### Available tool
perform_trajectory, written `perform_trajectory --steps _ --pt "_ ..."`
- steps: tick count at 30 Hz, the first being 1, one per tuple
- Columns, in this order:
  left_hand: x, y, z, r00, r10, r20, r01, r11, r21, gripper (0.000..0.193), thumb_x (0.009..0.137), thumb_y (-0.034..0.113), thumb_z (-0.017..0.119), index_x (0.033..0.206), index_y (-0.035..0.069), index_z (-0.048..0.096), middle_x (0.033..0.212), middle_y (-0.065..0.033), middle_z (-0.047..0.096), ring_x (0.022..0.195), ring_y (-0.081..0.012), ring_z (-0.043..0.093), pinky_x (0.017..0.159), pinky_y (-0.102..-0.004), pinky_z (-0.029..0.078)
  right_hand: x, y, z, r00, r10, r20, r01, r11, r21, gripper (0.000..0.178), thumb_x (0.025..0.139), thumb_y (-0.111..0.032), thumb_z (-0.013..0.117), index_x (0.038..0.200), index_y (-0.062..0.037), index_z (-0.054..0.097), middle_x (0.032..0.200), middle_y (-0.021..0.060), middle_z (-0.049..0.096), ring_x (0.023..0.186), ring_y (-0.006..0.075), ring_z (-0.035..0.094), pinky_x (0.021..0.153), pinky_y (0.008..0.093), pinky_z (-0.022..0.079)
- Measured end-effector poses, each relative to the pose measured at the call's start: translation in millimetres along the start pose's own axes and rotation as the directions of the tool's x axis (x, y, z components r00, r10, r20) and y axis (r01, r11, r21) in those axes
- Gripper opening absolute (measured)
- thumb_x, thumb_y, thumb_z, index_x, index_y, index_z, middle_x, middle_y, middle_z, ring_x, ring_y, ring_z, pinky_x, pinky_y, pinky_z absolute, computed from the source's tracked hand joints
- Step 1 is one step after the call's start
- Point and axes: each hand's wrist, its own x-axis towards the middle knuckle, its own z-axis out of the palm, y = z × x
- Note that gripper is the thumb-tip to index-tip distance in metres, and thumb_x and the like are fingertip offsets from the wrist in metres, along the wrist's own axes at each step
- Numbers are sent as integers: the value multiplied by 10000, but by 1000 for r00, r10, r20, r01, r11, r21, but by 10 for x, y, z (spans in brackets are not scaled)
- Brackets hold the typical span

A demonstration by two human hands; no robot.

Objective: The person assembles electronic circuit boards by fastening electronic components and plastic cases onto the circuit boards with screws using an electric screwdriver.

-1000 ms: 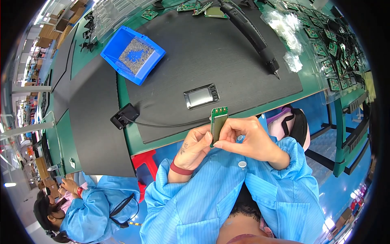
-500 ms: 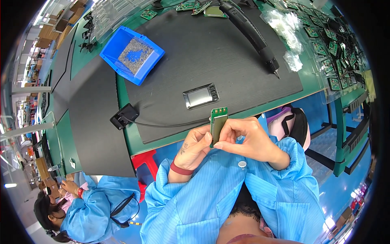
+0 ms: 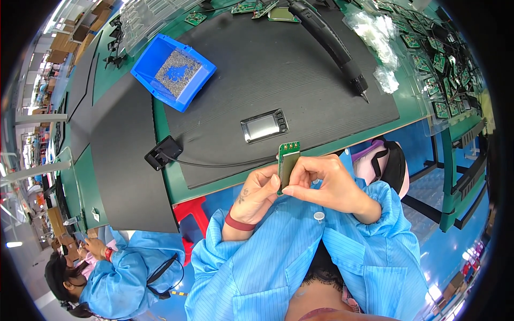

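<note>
Between my two hands, just off the table's near edge, is a green circuit board (image 3: 289, 160) with a display panel on its face, tilted upright. My left hand (image 3: 259, 193) grips its left edge between thumb and fingers. My right hand (image 3: 327, 184) is closed at its right side, thumb and bent fingers pinching the lower edge. Beyond the board, a black device housing (image 3: 264, 127) with a clear window and small buttons lies on the black mat. A black plastic part (image 3: 164, 153) with a cable (image 3: 225, 165) rests to the left; the cable runs toward my hands.
A blue bin (image 3: 184, 99) of small screws stands at the far left of the mat (image 3: 225, 69). An electric screwdriver (image 3: 334, 51) lies at the far right, near clear plastic bags (image 3: 375, 40) and trays of circuit boards (image 3: 436, 64). A co-worker (image 3: 128, 273) sits at lower left.
My hands and the board stay almost where they were. The co-worker's hands at lower left have shifted slightly.
</note>
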Motion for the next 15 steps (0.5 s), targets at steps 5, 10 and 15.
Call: perform_trajectory --steps 5,10,15 --pt "-1 -6 -9 1000 -1 1 1 1000 5 368 808 219 603 1066 -35 533 939 -90 561 815 -114 491 752 -214 387 -3 4 3 1000 8 4 -8 1000 9 108 665 21 657 655 -22 559 555 4 517 484 55 413 455 161 350" --pt "-1 -21 -18 1000 -1 -10 1 1000 11 370 809 223 603 1065 -34 533 935 -89 560 815 -114 490 749 -214 386 -10 14 8 1000 17 3 -17 1000 -2 107 668 20 656 656 -22 558 558 4 516 490 54 415 458 161 351" --pt "-6 -34 -10 999 -3 -32 4 1000 23 376 808 229 603 1067 -33 532 932 -89 558 811 -113 487 742 -213 385 -16 15 6 1000 31 7 -31 1000 -3 107 670 21 656 661 -22 559 566 5 517 495 54 416 464 160 353"
